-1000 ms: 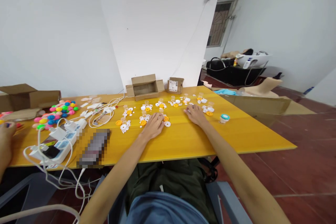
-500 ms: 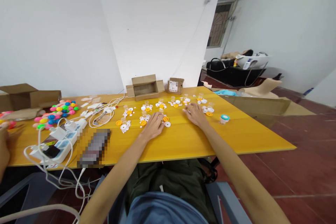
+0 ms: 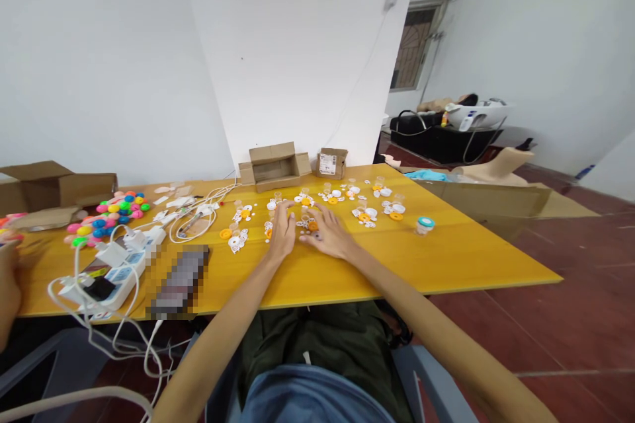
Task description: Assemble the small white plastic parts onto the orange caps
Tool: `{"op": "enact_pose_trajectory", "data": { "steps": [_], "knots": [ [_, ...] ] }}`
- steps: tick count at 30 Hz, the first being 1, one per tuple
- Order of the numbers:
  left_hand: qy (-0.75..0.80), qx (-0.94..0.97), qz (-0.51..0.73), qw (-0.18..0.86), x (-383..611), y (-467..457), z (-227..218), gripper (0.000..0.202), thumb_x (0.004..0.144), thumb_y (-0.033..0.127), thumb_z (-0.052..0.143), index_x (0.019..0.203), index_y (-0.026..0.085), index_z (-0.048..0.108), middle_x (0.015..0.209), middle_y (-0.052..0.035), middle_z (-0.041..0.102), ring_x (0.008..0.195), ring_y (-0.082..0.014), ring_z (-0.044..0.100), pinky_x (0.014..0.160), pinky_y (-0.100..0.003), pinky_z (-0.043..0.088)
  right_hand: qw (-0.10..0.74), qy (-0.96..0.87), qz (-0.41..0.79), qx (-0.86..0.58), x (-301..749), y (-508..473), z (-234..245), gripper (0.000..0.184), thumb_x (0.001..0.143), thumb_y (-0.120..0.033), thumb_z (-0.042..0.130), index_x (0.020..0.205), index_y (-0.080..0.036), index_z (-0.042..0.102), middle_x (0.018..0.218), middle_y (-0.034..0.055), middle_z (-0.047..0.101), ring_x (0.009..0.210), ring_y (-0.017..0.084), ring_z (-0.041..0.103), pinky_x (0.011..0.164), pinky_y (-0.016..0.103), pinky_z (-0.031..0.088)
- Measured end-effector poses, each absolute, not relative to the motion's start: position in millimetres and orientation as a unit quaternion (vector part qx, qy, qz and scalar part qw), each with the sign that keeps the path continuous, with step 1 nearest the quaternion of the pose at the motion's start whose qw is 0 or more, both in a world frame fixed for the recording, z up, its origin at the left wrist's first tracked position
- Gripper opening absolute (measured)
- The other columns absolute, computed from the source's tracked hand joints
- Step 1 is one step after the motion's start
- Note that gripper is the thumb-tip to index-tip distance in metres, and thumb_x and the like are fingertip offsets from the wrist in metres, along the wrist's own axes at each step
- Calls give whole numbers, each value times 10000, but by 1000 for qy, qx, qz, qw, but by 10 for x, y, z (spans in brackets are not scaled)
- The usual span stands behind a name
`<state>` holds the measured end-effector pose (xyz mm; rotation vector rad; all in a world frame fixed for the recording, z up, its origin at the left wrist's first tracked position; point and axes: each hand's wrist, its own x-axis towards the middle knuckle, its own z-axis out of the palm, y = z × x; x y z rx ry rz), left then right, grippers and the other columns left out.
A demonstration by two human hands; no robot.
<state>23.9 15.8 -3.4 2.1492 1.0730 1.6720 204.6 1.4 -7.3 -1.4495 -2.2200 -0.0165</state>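
Observation:
My left hand (image 3: 282, 231) lies flat on the yellow table (image 3: 446, 251), fingers stretched out among small white and orange round parts (image 3: 238, 221). My right hand (image 3: 328, 231) rests flat right beside it, fingers spread over an orange part (image 3: 312, 225). More white and orange caps and small clear cups (image 3: 370, 205) are scattered to the right. A small jar with a teal lid (image 3: 424, 224) stands further right. Neither hand holds anything that I can see.
An open cardboard box (image 3: 274, 164) and a smaller box (image 3: 331, 161) stand at the table's far edge. Coloured balls (image 3: 112, 211), white cables (image 3: 198, 215) and a power strip with chargers (image 3: 116, 264) lie at the left. Another person's hand (image 3: 10, 277) is at the far left edge.
My right hand has slid left from the caps on the right to sit next to my left hand. My left hand has shifted slightly and straightened its fingers.

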Motion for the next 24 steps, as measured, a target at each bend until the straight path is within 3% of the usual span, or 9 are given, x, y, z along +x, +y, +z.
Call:
{"op": "enact_pose_trajectory", "data": {
  "steps": [3, 6, 10, 17, 24],
  "knots": [
    [358, 716, 590, 104, 243, 142, -13, 240, 1031, 306, 409, 1203, 257, 569, 1218, -87, 644, 1191, -238, 599, 1051, -411, 476, 188, -816, 18, -546, 1880, -9, -9, 823, 889, -668, 605, 1574, -283, 364, 1654, 178, 300, 1467, 385, 361, 1156, 576, 331],
    [357, 712, 597, 102, 245, 137, 1, 239, 1030, 297, 407, 1201, 256, 568, 1206, -87, 648, 1173, -236, 609, 1042, -405, 481, 166, -812, 39, -558, 1833, 15, 64, 827, 879, -693, 611, 1562, -286, 383, 1647, 186, 307, 1453, 388, 386, 1140, 569, 350],
    [358, 717, 590, 96, 241, 140, 8, 221, 1010, 249, 435, 1179, 260, 577, 1186, -79, 658, 1159, -232, 617, 1036, -401, 490, 174, -820, 50, -543, 1848, 53, 67, 778, 870, -709, 619, 1503, -288, 451, 1579, 186, 396, 1413, 378, 440, 1126, 564, 370],
    [375, 780, 491, 99, 201, 177, -30, 324, 875, 56, 463, 1070, 254, 630, 1071, -53, 696, 1061, -224, 656, 964, -395, 546, 193, -833, 37, -518, 1968, 12, -24, 612, 916, -619, 611, 1415, -275, 530, 1598, 174, 378, 1430, 362, 426, 1139, 570, 364],
    [361, 841, 393, 90, 185, 177, -93, 498, 797, 9, 471, 1171, 277, 660, 1127, -52, 726, 1083, -247, 671, 994, -434, 562, 200, -837, 49, -507, 2048, -29, -15, 690, 933, -630, 579, 1495, -247, 461, 1577, 200, 412, 1437, 357, 430, 1139, 573, 372]
  ]
}}
